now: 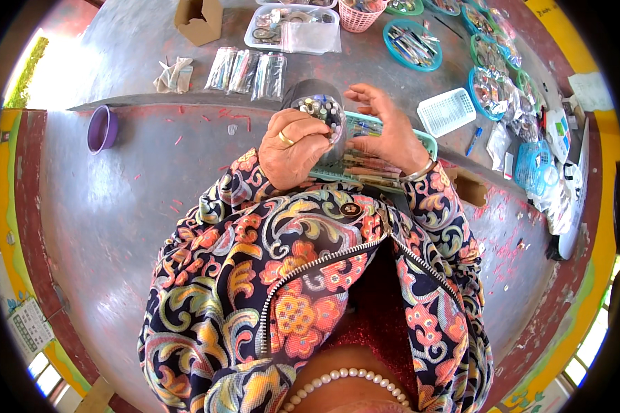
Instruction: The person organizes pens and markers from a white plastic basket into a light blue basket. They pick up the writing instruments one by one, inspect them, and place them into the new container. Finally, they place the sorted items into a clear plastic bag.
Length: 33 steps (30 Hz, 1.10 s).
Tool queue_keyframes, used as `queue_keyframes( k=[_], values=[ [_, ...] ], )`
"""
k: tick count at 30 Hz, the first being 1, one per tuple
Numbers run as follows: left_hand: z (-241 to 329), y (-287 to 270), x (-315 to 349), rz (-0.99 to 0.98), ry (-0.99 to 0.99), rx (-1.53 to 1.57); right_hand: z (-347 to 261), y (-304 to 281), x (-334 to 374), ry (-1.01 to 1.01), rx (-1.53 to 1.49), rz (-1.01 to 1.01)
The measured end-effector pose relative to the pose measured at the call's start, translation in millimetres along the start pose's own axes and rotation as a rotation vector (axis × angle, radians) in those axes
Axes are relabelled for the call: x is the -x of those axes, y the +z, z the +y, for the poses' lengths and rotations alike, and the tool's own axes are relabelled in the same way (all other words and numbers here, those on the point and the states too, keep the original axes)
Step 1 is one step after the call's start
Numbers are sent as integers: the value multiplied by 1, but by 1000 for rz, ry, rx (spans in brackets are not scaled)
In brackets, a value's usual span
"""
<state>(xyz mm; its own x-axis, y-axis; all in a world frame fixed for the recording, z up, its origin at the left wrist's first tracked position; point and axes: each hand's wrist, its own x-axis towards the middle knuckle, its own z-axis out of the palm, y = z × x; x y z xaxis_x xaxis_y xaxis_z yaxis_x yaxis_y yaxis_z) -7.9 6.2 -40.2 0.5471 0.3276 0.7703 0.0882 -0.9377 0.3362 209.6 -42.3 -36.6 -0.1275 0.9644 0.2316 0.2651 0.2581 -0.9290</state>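
My left hand, with a gold ring on one finger, is closed around the side of a round, see-through container packed with upright pens. The tops of those pens face up toward me. To its right is my right hand, fingers apart and nothing visible between them. Below both hands lies a mint-green basket with pens in several colours, partly covered by my right hand and the container. Behind the container shows a dark grey rounded shape, which I cannot make out.
Bagged pens, a white tray and a cardboard box are on the raised surface ahead. A purple bowl stands left. At right are a white basket, a blue pen and a blue bowl of pens.
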Motion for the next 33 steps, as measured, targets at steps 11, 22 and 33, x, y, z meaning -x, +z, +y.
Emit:
queue_keyframes(
  k=[11, 22, 33],
  values=[
    [-12, -5, 10, 118, -233, 64, 32, 35, -8, 321, -165, -280],
    [-27, 10, 24, -80, -766, 878, 23, 25, -3, 446, -622, 53],
    [-3, 20, -13, -219, -1157, 1294, -16, 11, 12, 507, -731, 206]
  ],
)
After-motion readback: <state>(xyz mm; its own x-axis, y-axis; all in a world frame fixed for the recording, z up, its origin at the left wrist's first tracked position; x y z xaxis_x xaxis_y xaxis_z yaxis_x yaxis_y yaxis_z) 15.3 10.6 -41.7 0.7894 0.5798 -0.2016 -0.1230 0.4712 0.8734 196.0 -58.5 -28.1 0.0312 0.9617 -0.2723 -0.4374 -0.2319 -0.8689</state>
